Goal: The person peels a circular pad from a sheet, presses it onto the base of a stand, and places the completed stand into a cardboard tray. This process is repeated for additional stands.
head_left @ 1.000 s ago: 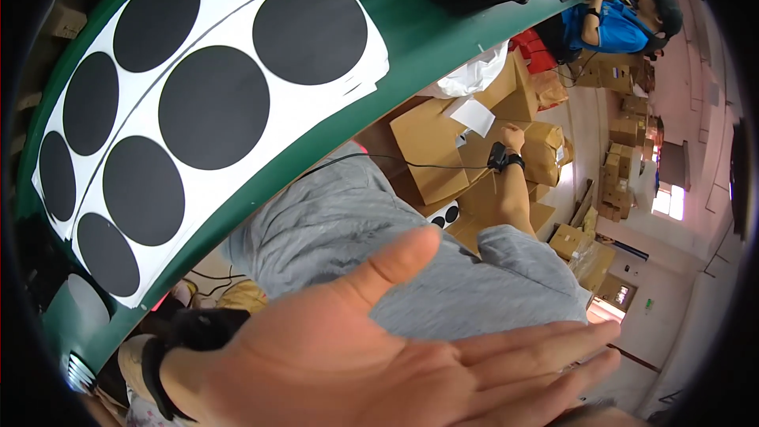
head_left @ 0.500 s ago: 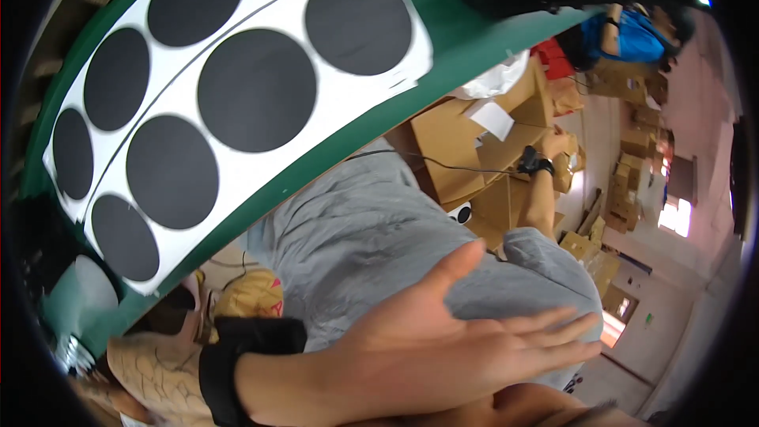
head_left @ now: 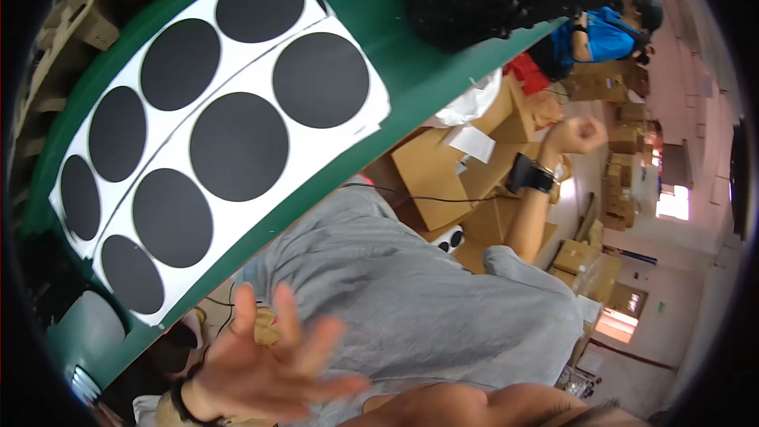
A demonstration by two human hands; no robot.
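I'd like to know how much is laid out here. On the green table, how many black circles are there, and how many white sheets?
Black circles: 8
White sheets: 2
Total: 10

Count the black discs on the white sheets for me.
8. Left sheet: four, at. Right sheet: four, at. None looks hidden.
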